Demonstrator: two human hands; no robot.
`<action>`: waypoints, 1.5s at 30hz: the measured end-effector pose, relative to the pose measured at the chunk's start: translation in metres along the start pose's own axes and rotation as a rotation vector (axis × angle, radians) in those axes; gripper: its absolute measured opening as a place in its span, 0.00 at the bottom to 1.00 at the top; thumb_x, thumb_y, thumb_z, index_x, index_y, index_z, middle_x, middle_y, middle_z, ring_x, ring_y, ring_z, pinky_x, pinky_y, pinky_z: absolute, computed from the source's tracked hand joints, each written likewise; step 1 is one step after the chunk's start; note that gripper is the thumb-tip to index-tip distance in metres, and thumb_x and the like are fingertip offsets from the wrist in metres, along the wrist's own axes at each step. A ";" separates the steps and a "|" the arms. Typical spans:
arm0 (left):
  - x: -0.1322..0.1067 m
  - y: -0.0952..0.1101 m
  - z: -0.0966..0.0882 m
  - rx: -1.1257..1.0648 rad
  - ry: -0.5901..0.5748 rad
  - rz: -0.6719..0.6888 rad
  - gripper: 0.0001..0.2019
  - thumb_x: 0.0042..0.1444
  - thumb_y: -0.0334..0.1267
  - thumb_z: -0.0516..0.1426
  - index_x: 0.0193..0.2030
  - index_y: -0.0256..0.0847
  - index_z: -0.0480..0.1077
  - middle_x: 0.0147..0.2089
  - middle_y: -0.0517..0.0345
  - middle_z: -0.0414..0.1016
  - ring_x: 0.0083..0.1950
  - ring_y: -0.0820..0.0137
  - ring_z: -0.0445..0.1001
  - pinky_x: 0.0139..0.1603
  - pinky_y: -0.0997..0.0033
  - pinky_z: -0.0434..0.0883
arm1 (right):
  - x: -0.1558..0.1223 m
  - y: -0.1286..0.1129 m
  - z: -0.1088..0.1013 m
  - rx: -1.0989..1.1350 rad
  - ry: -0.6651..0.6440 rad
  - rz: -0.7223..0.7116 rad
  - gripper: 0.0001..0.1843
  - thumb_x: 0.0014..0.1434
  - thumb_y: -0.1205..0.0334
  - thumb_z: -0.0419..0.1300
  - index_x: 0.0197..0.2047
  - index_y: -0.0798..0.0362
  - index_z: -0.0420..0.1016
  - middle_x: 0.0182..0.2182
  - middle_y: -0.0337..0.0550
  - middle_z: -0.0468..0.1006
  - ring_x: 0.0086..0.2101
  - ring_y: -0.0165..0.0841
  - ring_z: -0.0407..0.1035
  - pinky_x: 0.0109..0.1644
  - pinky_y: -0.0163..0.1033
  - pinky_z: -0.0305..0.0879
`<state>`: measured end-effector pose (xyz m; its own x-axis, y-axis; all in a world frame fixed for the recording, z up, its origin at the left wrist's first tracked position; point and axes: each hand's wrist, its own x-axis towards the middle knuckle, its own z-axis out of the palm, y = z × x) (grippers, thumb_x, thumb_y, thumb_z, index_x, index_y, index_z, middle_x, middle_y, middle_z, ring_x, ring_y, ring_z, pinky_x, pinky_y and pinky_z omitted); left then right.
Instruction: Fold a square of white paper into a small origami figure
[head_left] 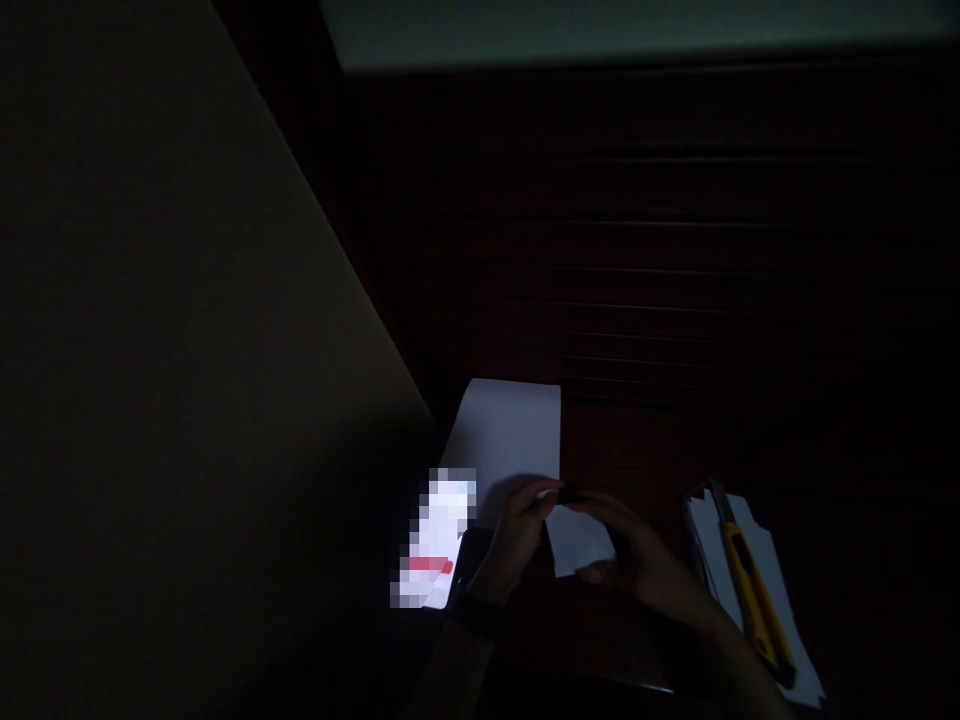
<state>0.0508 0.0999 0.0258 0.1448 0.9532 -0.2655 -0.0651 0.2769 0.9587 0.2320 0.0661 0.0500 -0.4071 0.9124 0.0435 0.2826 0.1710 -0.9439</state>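
In near darkness I see the paper scrap (pixel 581 545) held between both hands, low over the surface (pixel 645 430); left hand (pixel 517 530) pinches its far left corner; right hand (pixel 637 560) curls round its right edge, fingers bent; yellow knife (pixel 754 590) lies right, white sheet (pixel 517 430) beyond.

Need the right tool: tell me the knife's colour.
Yellow; the knife shows in the head view.
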 end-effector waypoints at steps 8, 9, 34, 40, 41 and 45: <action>-0.002 0.001 -0.003 0.037 0.030 0.090 0.12 0.53 0.41 0.54 0.41 0.40 0.73 0.46 0.52 0.73 0.45 0.64 0.71 0.40 0.70 0.67 | 0.002 -0.002 0.003 0.017 0.030 -0.003 0.26 0.50 0.57 0.64 0.53 0.44 0.67 0.56 0.44 0.63 0.55 0.42 0.57 0.59 0.49 0.53; -0.003 0.002 -0.003 0.032 0.028 0.078 0.13 0.54 0.42 0.54 0.42 0.40 0.73 0.46 0.52 0.73 0.44 0.64 0.71 0.39 0.70 0.68 | 0.002 -0.001 0.003 0.013 0.042 0.003 0.25 0.51 0.56 0.63 0.53 0.44 0.67 0.55 0.44 0.64 0.55 0.42 0.58 0.58 0.49 0.54; -0.003 -0.002 -0.002 -0.006 -0.139 0.141 0.15 0.53 0.40 0.56 0.46 0.38 0.71 0.46 0.49 0.74 0.47 0.61 0.72 0.46 0.64 0.68 | -0.001 0.006 0.006 0.263 0.446 0.406 0.24 0.52 0.44 0.57 0.47 0.49 0.74 0.45 0.47 0.76 0.46 0.46 0.67 0.47 0.45 0.63; -0.005 -0.006 -0.004 -0.053 -0.169 0.048 0.15 0.52 0.40 0.58 0.45 0.37 0.71 0.44 0.49 0.75 0.43 0.60 0.73 0.40 0.66 0.69 | 0.005 0.011 -0.003 0.334 0.443 0.436 0.28 0.53 0.41 0.53 0.39 0.58 0.78 0.32 0.48 0.80 0.33 0.42 0.71 0.35 0.39 0.64; -0.006 -0.005 -0.004 -0.051 -0.168 0.041 0.14 0.51 0.39 0.58 0.45 0.37 0.71 0.44 0.50 0.75 0.43 0.60 0.73 0.40 0.66 0.69 | 0.006 0.012 -0.003 0.316 0.468 0.427 0.27 0.54 0.41 0.54 0.37 0.58 0.78 0.31 0.47 0.79 0.32 0.41 0.71 0.34 0.38 0.64; -0.012 0.004 -0.005 -0.049 -0.168 0.013 0.15 0.50 0.39 0.59 0.45 0.38 0.71 0.44 0.51 0.75 0.43 0.60 0.73 0.39 0.67 0.69 | 0.007 0.018 -0.001 0.405 0.490 0.405 0.22 0.54 0.44 0.55 0.34 0.56 0.78 0.26 0.44 0.78 0.28 0.38 0.70 0.29 0.36 0.63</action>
<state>0.0435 0.0903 0.0318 0.3060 0.9243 -0.2282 -0.1159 0.2741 0.9547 0.2351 0.0754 0.0338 0.1204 0.9520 -0.2814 -0.0522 -0.2770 -0.9595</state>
